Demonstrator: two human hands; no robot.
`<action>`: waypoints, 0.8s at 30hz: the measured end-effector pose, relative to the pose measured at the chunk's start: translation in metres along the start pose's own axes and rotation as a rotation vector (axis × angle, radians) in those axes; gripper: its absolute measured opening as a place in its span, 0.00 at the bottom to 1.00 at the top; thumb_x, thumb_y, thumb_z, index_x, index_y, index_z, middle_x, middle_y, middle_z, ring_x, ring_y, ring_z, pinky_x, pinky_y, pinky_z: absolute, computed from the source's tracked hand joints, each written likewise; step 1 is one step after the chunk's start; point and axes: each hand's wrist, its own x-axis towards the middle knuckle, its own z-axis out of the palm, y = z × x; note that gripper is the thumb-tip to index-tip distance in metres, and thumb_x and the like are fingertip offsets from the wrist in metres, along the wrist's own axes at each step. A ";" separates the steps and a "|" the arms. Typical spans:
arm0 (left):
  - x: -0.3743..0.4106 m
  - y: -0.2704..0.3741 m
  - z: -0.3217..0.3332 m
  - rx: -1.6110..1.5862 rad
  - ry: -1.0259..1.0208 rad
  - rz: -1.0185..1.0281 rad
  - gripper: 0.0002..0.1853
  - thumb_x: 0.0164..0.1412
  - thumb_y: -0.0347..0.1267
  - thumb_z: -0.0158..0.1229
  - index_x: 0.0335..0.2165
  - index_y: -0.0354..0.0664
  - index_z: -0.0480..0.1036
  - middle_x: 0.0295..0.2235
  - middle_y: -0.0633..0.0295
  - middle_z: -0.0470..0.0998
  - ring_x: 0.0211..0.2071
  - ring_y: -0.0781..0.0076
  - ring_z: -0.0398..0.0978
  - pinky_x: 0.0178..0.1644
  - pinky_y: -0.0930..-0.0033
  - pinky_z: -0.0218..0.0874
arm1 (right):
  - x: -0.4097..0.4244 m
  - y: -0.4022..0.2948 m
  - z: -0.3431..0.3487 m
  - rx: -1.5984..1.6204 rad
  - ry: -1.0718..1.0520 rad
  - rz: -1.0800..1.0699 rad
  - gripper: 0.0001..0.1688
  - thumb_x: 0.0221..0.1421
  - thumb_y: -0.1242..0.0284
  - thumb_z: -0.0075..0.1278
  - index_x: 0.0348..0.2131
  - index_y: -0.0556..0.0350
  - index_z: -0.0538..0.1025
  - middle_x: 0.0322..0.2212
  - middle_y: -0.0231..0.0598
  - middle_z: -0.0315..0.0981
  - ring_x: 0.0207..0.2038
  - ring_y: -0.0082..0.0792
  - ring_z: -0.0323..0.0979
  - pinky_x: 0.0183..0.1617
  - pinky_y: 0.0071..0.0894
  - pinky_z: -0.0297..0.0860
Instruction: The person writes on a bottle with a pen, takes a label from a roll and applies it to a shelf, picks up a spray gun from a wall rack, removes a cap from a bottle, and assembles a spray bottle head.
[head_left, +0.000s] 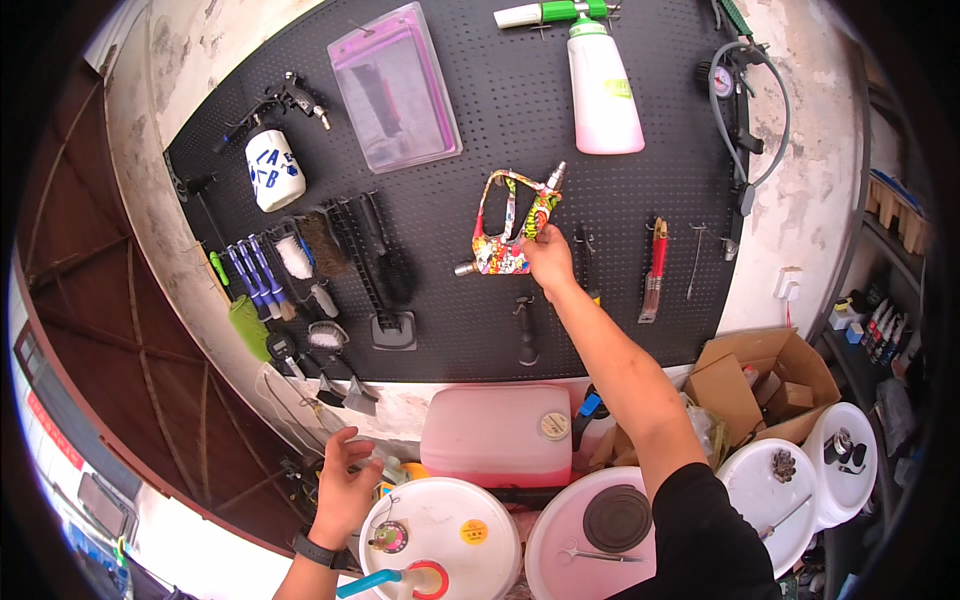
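My right hand (549, 259) grips a colourful graffiti-patterned spray gun (501, 251) by its lower right part, against the black pegboard (450, 315). Metal fittings stick out at the gun's top and lower left. My left hand (349, 480), with a dark band on the wrist, is raised above the white lids, fingers apart and holding nothing. Around the gun hang a foam sprayer bottle with pink liquid (606, 97), a purple-edged plastic case (397, 90), a black-handled tool (527, 334) and a red-handled paintbrush (655, 274).
Brushes (292, 257) and a white spray bottle (275, 169) hang at left, a pressure gauge (720, 79) with hose at right. Below stand a pink liquid container (487, 435), white lidded buckets (442, 510) and an open cardboard box (806, 367). Forceps-like scissors (600, 556) lie on one lid.
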 end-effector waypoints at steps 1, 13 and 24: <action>-0.001 -0.001 -0.001 -0.004 -0.001 -0.004 0.29 0.56 0.23 0.57 0.55 0.36 0.58 0.45 0.53 0.71 0.48 0.66 0.71 0.45 0.70 0.67 | -0.004 0.000 -0.002 -0.040 -0.012 -0.032 0.22 0.53 0.78 0.55 0.47 0.68 0.70 0.37 0.41 0.75 0.38 0.28 0.73 0.44 0.28 0.68; -0.014 -0.011 0.002 -0.055 -0.050 -0.039 0.28 0.56 0.22 0.56 0.54 0.36 0.58 0.44 0.54 0.71 0.46 0.67 0.70 0.47 0.68 0.65 | -0.077 -0.027 -0.045 -0.460 0.076 -0.517 0.20 0.50 0.80 0.53 0.45 0.60 0.70 0.41 0.45 0.66 0.43 0.39 0.70 0.42 0.33 0.71; -0.024 -0.018 -0.011 -0.149 -0.056 -0.108 0.26 0.56 0.20 0.53 0.54 0.34 0.58 0.42 0.55 0.72 0.44 0.69 0.70 0.49 0.69 0.65 | -0.083 0.035 -0.088 -0.717 -0.255 -0.247 0.12 0.50 0.74 0.55 0.37 0.58 0.74 0.34 0.45 0.75 0.37 0.42 0.75 0.43 0.38 0.70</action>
